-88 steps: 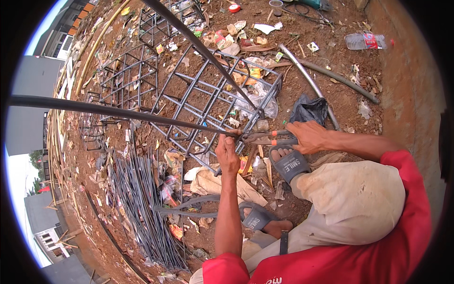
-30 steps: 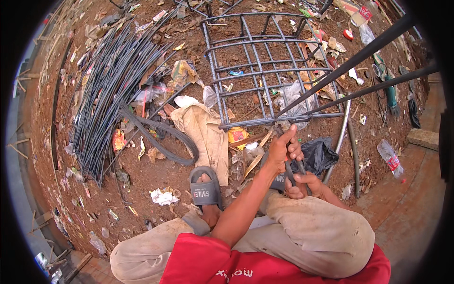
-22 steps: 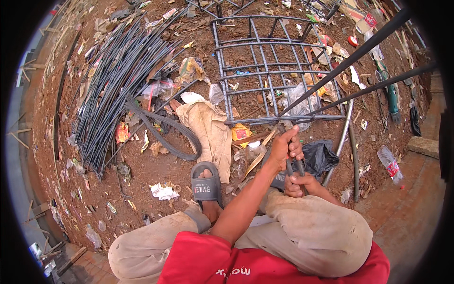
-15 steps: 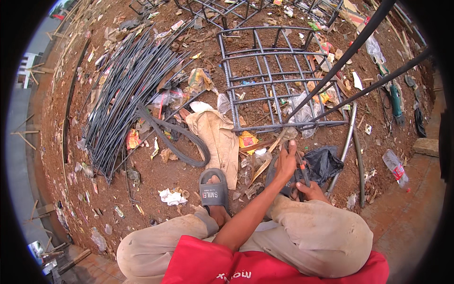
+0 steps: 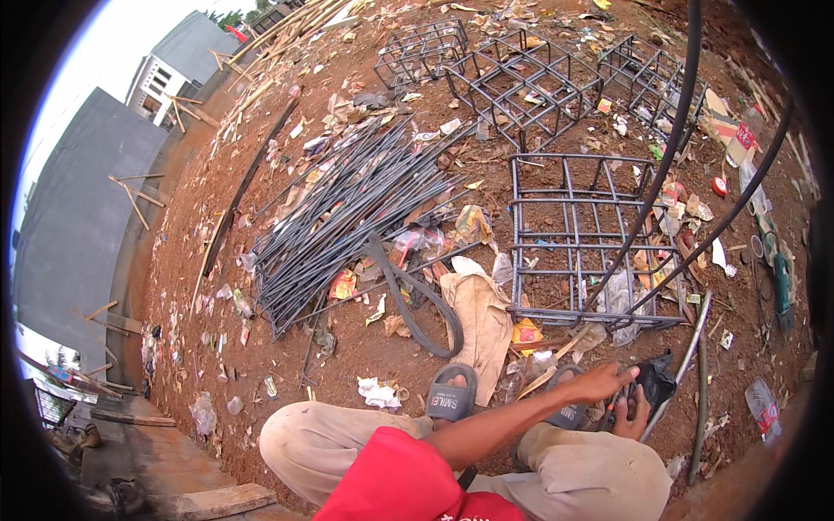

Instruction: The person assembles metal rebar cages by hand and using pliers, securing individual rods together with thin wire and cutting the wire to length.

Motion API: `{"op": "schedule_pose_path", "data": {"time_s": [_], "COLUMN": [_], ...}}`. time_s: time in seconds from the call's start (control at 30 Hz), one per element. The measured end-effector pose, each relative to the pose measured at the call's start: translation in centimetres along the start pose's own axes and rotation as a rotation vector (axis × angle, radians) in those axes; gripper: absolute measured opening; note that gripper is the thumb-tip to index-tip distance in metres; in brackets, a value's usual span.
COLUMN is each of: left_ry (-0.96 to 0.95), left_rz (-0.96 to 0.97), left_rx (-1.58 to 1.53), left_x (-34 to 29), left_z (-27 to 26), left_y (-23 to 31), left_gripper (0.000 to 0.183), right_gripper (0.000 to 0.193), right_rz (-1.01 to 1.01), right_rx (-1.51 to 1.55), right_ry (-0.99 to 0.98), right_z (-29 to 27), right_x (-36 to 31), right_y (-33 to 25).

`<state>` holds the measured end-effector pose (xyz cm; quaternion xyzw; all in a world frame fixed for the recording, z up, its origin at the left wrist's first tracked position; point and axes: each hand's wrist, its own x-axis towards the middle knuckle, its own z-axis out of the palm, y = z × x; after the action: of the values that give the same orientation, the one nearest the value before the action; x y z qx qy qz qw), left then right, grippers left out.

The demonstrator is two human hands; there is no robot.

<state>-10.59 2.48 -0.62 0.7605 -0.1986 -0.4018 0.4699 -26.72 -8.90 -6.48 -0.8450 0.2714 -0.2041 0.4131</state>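
Now lower | left hand [image 5: 602, 382] and right hand [image 5: 632, 417] have dropped from the rebar cage [image 5: 580, 239] edge to beside the sandal [image 5: 563, 406] | fingers curled around dark-handled pliers [image 5: 618, 404] | tying paused.

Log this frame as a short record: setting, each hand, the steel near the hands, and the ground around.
setting: outdoor dirt yard strewn with litter
left hand: reaches across above the right hand, low by the feet
right hand: grips a small dark tool, kind unclear
nearest steel: rebar cage lying on the ground just beyond the hands
other steel: bundle of loose rebar rods; more cages farther off
footwear: grey sandal
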Motion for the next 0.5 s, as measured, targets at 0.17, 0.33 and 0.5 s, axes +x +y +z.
{"op": "schedule_pose_path", "data": {"time_s": [0.17,0.33,0.5], "left_ry": [-0.561,-0.49,-0.113], "left_rz": [-0.317,-0.299,0.152], "left_rx": [-0.316,-0.218,0.363], "left_x": [-0.5,-2.8,-5.3], "left_z": [-5.7,-10.6,-12.5], "left_y": [11.6,14.0,16.5], "left_gripper": [0.063,0.065,0.055], "right_gripper": [0.031,0.018,0.015], "right_rz": [0.222,0.12,-0.084], "right_rx": [1.12,1.184,0.65], "right_ry": [-0.316,-0.34,-0.182], "right_z": [-2.4,-2.4,-2.4], "right_x": [7.8,9.8,9.6], "right_y": [-7.6,-14.9,-16.5]}}
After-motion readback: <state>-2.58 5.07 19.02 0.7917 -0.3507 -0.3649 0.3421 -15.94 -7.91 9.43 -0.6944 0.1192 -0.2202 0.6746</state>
